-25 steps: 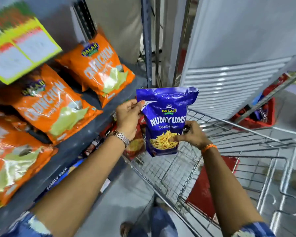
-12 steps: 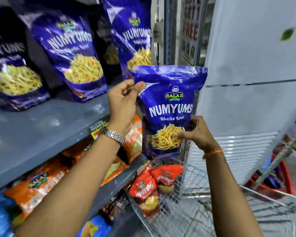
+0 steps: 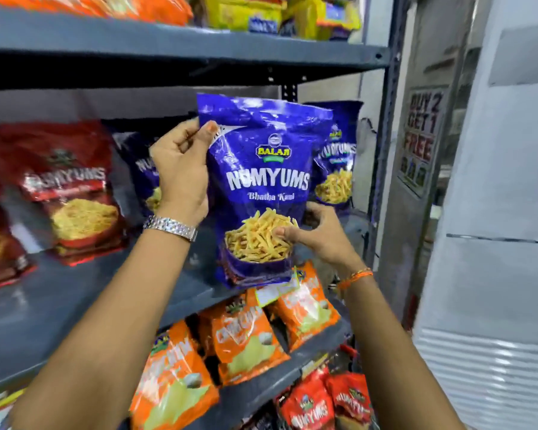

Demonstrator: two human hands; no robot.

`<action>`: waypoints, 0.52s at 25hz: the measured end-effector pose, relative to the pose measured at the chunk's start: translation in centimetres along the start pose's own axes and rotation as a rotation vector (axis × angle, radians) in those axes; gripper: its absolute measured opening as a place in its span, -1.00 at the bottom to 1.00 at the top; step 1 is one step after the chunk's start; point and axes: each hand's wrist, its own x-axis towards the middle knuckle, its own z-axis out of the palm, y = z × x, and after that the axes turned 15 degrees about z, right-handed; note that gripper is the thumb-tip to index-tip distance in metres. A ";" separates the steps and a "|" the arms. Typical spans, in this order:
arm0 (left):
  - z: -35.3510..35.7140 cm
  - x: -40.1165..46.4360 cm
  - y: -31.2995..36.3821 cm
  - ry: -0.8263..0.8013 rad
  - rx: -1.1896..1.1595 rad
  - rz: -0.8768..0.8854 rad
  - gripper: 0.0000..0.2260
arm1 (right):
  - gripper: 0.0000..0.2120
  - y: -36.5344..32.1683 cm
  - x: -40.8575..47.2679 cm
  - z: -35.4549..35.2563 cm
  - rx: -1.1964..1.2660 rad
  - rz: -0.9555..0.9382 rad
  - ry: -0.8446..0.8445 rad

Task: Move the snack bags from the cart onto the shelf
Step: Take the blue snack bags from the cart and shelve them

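blue bag (image 3: 263, 193) raised to shelf (image 3: 75, 293) level (upright), both hands gripping

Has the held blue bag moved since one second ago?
Yes. The blue bag went up, from over the cart to the shelf that holds blue bags, above the orange bags.

Shop aisle, grey steel rack w/ upright post (image 3: 385, 169).
Right: white louvred panel (image 3: 491, 274); behind post, a "Buy 2 Get 1 Free" poster (image 3: 421, 135). Bright, even indoor light.

Both hands have raised the blue bag (image 3: 263, 193) from cart to shelf (image 3: 75, 293).
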 end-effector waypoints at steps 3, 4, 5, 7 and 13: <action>-4.2 2.9 0.8 0.141 0.071 -0.006 -0.91 | -0.50 -0.6 3.3 4.6 0.049 0.042 -0.043; -5.9 3.7 0.9 0.179 0.094 -0.018 -0.87 | -0.46 -0.7 4.4 6.3 0.055 0.065 -0.055; -7.3 4.4 0.7 0.203 0.113 -0.032 -0.86 | -0.46 -0.7 5.2 7.6 0.038 0.086 -0.060; -10.5 5.7 1.3 0.292 0.158 -0.021 -0.87 | -0.46 -0.9 7.1 11.5 0.018 0.100 -0.129; -14.3 7.3 -1.0 0.382 0.232 -0.084 -0.83 | -0.42 0.1 10.1 14.6 -0.020 0.143 -0.134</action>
